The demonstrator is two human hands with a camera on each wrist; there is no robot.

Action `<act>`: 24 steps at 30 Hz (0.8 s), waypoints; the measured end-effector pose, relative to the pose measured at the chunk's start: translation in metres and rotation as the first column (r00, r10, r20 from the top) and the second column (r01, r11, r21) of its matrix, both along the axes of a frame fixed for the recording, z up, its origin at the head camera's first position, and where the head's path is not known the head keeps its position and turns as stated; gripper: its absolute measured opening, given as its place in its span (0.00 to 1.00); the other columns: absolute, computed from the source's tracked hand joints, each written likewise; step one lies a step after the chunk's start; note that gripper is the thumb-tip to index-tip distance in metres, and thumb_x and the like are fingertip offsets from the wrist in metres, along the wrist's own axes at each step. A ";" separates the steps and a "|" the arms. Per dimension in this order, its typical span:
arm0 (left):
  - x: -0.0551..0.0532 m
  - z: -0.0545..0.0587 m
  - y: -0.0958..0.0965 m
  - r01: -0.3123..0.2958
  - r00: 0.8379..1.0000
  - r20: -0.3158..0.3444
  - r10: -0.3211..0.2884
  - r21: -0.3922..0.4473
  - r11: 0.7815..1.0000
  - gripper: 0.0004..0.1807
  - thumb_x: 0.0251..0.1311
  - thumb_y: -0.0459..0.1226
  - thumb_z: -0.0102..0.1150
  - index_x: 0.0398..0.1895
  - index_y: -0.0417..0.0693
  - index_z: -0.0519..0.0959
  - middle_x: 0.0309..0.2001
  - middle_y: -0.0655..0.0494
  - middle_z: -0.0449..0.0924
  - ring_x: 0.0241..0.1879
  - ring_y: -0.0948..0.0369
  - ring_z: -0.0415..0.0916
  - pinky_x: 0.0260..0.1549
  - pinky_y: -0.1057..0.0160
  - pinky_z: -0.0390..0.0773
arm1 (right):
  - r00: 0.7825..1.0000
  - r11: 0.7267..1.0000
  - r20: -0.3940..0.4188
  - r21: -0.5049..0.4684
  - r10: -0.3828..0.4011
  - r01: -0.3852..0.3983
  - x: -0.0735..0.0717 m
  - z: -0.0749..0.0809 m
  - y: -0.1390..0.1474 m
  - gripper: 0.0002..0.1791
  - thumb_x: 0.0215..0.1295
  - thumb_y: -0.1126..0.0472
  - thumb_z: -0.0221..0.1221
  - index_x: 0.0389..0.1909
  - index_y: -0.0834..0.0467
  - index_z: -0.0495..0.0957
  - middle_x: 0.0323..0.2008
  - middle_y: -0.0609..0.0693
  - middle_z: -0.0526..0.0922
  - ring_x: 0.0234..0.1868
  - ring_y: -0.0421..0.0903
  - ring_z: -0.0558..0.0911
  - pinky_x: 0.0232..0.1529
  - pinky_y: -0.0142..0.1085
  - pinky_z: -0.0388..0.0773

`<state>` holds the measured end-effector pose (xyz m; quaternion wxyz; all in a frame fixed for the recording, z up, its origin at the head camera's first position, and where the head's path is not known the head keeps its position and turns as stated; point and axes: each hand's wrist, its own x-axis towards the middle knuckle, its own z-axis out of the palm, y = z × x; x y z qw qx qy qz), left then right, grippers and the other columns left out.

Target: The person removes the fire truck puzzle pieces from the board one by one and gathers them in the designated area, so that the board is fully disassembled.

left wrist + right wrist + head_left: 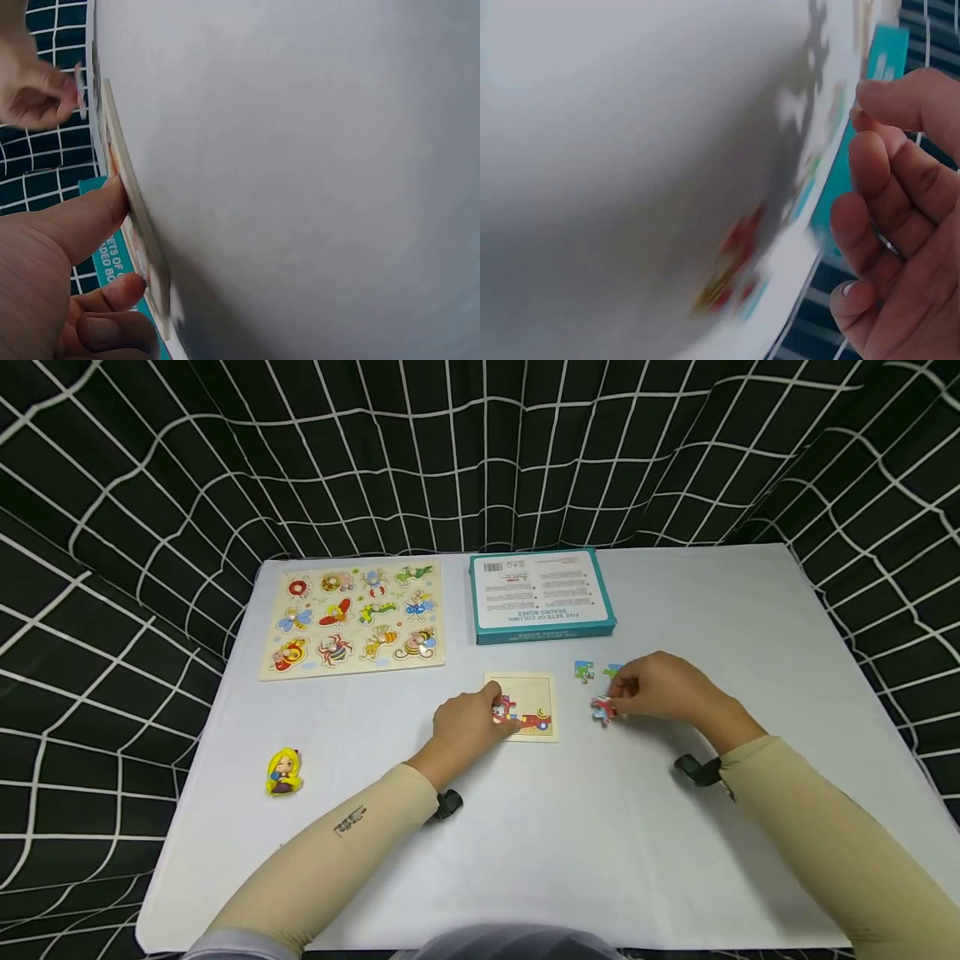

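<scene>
Left hand (465,725), curled, grips the jigsaw tray (537,693), which extends toward the right hand (662,692), pinched closed on a jigsaw piece (602,710); matching tabs before pressing should avoid forcing.

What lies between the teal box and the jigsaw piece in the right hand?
In the head view, a green-and-blue jigsaw piece and a second loose piece beside the right hand lie there.

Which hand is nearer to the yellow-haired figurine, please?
Left. The left hand, touching the puzzle board, is right of the figurine; the right hand is farther right, holding a puzzle piece.
</scene>
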<state>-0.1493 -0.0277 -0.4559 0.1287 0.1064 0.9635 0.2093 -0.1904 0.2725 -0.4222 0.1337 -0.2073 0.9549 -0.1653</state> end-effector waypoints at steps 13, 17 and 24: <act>-0.003 -0.001 -0.003 0.024 1.000 -0.005 -0.024 0.024 0.999 0.24 0.55 0.58 0.67 0.44 0.54 0.73 0.22 0.59 0.75 0.23 0.58 0.72 0.21 0.59 0.67 | 0.995 0.997 0.070 0.006 -0.076 0.076 0.001 -0.008 0.042 0.03 0.55 0.56 0.69 0.28 0.48 0.84 0.22 0.42 0.76 0.28 0.43 0.72 0.29 0.38 0.67; -0.002 0.001 -0.006 0.025 1.000 -0.014 -0.024 0.038 0.999 0.21 0.56 0.56 0.67 0.41 0.55 0.73 0.22 0.60 0.75 0.23 0.58 0.72 0.22 0.59 0.67 | 0.994 0.996 0.073 0.009 -0.085 0.084 -0.002 -0.008 0.038 0.05 0.55 0.54 0.71 0.27 0.47 0.83 0.21 0.42 0.75 0.27 0.44 0.72 0.28 0.38 0.67; 0.006 -0.003 -0.008 0.027 0.998 -0.054 -0.023 0.076 0.997 0.17 0.58 0.53 0.66 0.28 0.55 0.71 0.18 0.62 0.71 0.23 0.59 0.69 0.21 0.61 0.64 | 0.997 0.999 0.069 -0.044 0.030 -0.027 -0.006 -0.003 -0.020 0.08 0.56 0.49 0.71 0.26 0.47 0.83 0.19 0.41 0.78 0.22 0.42 0.74 0.26 0.38 0.69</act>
